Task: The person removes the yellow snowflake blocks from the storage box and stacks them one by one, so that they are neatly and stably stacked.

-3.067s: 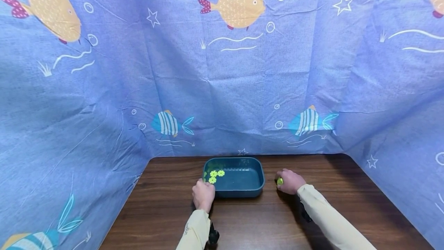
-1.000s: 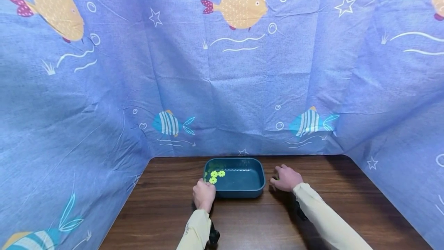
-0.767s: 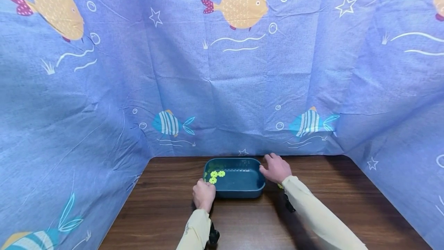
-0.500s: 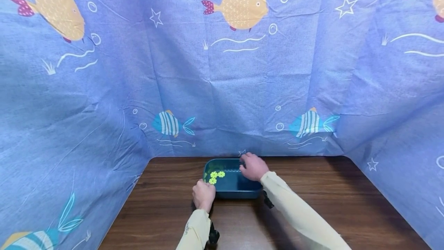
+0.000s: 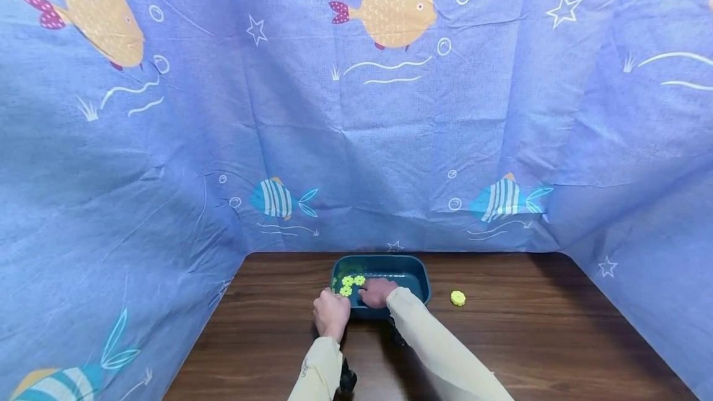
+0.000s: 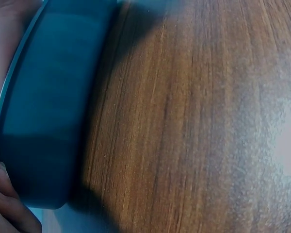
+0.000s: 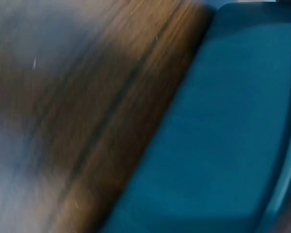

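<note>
A dark teal rectangular tray (image 5: 412,277) stands on the table, with several yellow-green flower-shaped pieces (image 5: 346,291) inside at its left end. My left hand (image 5: 332,313) grips the tray's near left corner; in the left wrist view its curled fingers (image 6: 9,206) are against the tray wall (image 6: 46,111). My right hand (image 5: 377,293) reaches over the near rim into the tray, its fingertips close beside the flower pieces; whether they touch one is too small to tell. The right wrist view shows the tray's outer wall (image 7: 208,126), with the hand nearly out of frame.
Right of the tray, a thicker yellow flower-shaped piece (image 5: 458,298), perhaps a stack, lies on the brown wooden table (image 5: 535,327). A blue cloth (image 5: 379,159) with printed fish hangs behind the table and at both sides.
My right hand has let go of the yellow piece right of the tray and moved left into the tray, near the flower pieces. My left hand stays at the tray's corner.
</note>
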`<action>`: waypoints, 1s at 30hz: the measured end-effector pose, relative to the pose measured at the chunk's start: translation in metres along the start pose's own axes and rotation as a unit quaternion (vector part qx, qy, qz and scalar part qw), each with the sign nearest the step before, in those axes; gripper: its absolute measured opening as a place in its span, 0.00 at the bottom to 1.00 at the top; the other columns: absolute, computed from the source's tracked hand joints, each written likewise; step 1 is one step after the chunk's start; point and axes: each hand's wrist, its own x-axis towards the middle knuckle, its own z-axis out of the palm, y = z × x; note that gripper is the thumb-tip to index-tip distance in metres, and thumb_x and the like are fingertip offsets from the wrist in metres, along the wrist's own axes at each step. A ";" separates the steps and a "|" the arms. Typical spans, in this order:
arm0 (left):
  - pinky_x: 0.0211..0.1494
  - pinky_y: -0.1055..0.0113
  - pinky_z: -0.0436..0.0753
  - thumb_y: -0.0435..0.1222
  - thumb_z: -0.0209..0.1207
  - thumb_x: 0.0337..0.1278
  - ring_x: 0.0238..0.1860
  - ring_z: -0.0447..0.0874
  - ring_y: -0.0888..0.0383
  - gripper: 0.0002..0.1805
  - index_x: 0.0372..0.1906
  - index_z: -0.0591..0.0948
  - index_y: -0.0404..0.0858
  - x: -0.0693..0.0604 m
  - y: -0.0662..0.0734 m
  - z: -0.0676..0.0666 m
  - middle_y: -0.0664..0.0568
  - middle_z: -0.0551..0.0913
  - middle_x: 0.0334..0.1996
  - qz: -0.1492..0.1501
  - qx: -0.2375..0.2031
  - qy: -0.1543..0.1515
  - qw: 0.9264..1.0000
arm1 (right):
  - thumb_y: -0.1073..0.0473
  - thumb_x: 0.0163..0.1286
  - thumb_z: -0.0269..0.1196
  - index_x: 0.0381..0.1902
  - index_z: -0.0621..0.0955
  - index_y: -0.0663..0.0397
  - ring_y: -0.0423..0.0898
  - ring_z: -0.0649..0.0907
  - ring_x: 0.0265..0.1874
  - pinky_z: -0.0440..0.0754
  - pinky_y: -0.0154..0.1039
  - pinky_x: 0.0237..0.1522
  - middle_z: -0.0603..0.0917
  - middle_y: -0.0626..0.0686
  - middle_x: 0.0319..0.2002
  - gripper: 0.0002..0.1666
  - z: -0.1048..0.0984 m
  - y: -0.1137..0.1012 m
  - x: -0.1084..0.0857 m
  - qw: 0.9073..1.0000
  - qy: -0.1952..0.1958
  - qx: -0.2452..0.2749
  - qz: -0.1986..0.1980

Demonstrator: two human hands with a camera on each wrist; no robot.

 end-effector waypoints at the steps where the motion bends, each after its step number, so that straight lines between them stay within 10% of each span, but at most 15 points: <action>1: 0.40 0.44 0.83 0.33 0.57 0.54 0.34 0.86 0.39 0.09 0.31 0.83 0.30 0.000 0.000 0.000 0.35 0.86 0.30 -0.001 -0.001 0.001 1.000 | 0.48 0.79 0.50 0.65 0.79 0.52 0.55 0.75 0.68 0.70 0.56 0.69 0.79 0.54 0.66 0.25 0.000 -0.001 0.000 1.000 0.000 -0.006 0.005; 9: 0.39 0.45 0.83 0.33 0.56 0.54 0.32 0.85 0.40 0.10 0.31 0.83 0.29 0.000 0.001 0.000 0.36 0.86 0.30 0.001 0.001 -0.008 1.000 | 0.45 0.78 0.51 0.69 0.76 0.50 0.55 0.73 0.71 0.69 0.55 0.70 0.76 0.52 0.70 0.28 0.003 0.002 0.004 1.000 0.004 -0.030 0.001; 16: 0.39 0.45 0.82 0.32 0.55 0.54 0.31 0.85 0.40 0.09 0.29 0.82 0.30 -0.001 0.001 0.001 0.35 0.86 0.29 0.003 0.004 -0.003 1.000 | 0.45 0.71 0.57 0.38 0.88 0.51 0.48 0.85 0.38 0.83 0.49 0.49 0.88 0.53 0.43 0.19 -0.012 0.000 -0.012 0.997 0.023 -0.072 0.024; 24: 0.37 0.47 0.82 0.32 0.55 0.57 0.29 0.82 0.45 0.09 0.30 0.81 0.30 -0.001 0.002 0.000 0.38 0.85 0.29 -0.013 -0.001 -0.018 1.000 | 0.48 0.70 0.61 0.45 0.88 0.49 0.44 0.79 0.34 0.82 0.46 0.44 0.87 0.50 0.43 0.16 -0.017 0.035 -0.014 0.998 -0.002 -0.062 0.009; 30: 0.38 0.46 0.83 0.32 0.54 0.57 0.30 0.84 0.44 0.09 0.31 0.82 0.30 -0.002 0.000 0.000 0.36 0.86 0.30 -0.014 -0.007 -0.016 1.000 | 0.52 0.66 0.65 0.26 0.84 0.51 0.44 0.72 0.24 0.72 0.42 0.30 0.75 0.47 0.22 0.12 -0.024 0.056 -0.023 0.997 0.018 -0.071 0.002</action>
